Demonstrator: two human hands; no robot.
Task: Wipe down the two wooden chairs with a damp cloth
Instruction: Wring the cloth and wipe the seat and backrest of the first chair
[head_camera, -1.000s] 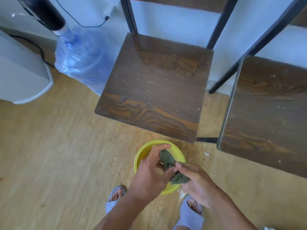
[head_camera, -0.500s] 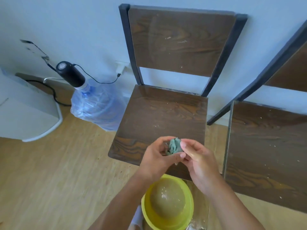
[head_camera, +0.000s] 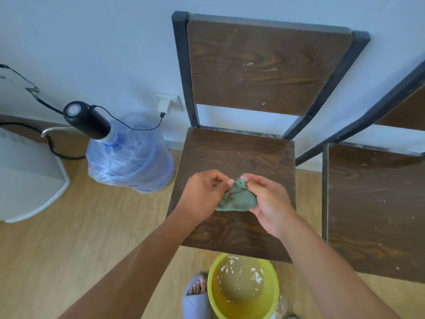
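Spreading green cloth (head_camera: 238,198) between pinching left hand (head_camera: 203,194) and right hand (head_camera: 268,203), above chair seat (head_camera: 236,157) (wiping readiness, probably).

You face a chair (head_camera: 234,157) set against the wall (head_camera: 92,42), with a second chair (head_camera: 374,203) just beside it on the right. Your two hands (head_camera: 202,194) (head_camera: 269,203) hold a cloth (head_camera: 239,199) between them over the first seat's middle. A basin (head_camera: 243,291) sits on the floor (head_camera: 92,226) before the seat's front edge, your foot (head_camera: 197,295) just left of it. A water bottle (head_camera: 131,164) stands left of the chair.
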